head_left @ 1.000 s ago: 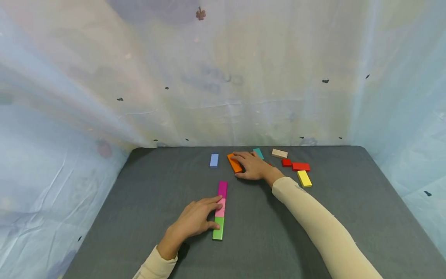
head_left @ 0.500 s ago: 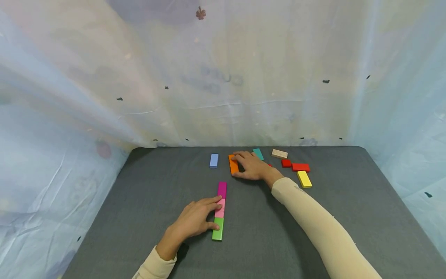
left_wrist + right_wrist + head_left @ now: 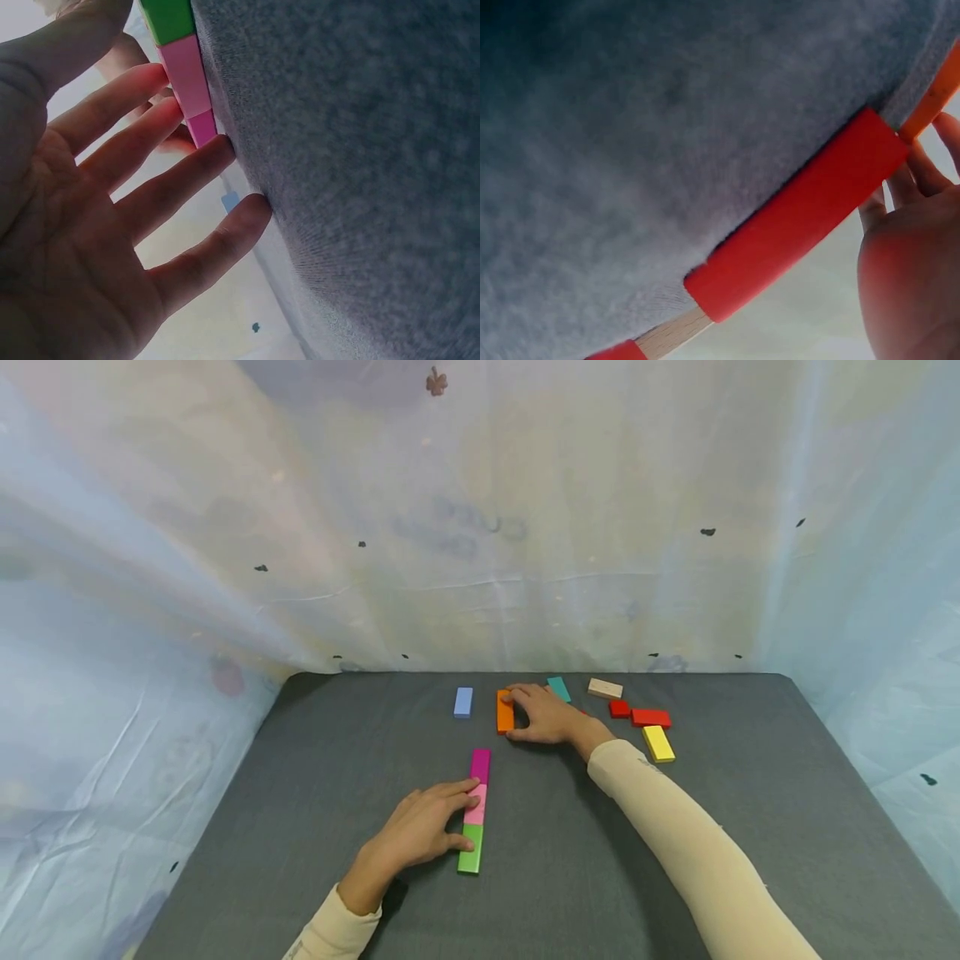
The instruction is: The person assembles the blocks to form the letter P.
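In the head view, a magenta block [image 3: 480, 766], a pink block [image 3: 475, 804] and a green block [image 3: 470, 849] lie end to end in a line. My left hand [image 3: 420, 827] rests along the line's left side, fingers spread, fingertips at the pink block and thumb on the green one. Farther back, my right hand [image 3: 551, 714] holds an orange block [image 3: 505, 712] at its right side, thumb by the near end and fingers by the far end. A red block [image 3: 799, 214] lies beneath that hand, mostly hidden from the head view.
A light-blue block [image 3: 463, 702] lies left of the orange one. Behind the right hand are a teal block [image 3: 558, 688] and a wooden block [image 3: 605, 688]. To its right lie a small red block [image 3: 619, 709], a longer red block [image 3: 650, 717] and a yellow block [image 3: 658, 743].
The orange block has turned from slanted to nearly straight, pointing front to back, under my right hand. My left hand and the line of three blocks have stayed put.
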The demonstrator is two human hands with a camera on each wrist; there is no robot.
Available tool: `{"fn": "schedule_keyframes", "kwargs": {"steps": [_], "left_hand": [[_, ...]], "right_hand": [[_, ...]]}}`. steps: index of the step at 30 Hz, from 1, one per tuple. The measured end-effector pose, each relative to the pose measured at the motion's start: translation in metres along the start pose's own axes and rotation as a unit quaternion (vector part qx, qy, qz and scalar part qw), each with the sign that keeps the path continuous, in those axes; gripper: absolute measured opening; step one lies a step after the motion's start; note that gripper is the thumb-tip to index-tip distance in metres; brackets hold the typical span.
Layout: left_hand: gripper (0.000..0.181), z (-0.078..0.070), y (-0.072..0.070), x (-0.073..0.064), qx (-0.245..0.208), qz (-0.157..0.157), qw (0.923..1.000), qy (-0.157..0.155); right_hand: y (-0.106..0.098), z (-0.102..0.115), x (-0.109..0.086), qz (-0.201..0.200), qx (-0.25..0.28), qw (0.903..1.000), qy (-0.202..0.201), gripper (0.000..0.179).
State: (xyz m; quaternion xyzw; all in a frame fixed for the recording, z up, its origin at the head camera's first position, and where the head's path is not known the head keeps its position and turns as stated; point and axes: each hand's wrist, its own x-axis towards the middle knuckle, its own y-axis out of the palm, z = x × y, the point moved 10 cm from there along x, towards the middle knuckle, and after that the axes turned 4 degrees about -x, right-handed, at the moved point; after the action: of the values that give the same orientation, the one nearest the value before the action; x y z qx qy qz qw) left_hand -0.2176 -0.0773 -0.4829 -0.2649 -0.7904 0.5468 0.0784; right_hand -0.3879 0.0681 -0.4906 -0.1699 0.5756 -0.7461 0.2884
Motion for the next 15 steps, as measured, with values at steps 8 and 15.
{"fn": "schedule_keyframes", "kwargs": {"steps": [8,15], "left_hand": [[0.065,-0.002,-0.005,-0.003,-0.007,-0.023,0.9995,0.021],[0.066,-0.004,-0.005,-0.001,0.006,-0.03,0.999,0.034]], "right_hand": [[-0.015,0.006,-0.002,-0.081,0.03,0.9963,-0.005,0.074],[-0.014,0.016,-0.007,-0.088,0.023,0.9957,-0.017,0.074]]}}
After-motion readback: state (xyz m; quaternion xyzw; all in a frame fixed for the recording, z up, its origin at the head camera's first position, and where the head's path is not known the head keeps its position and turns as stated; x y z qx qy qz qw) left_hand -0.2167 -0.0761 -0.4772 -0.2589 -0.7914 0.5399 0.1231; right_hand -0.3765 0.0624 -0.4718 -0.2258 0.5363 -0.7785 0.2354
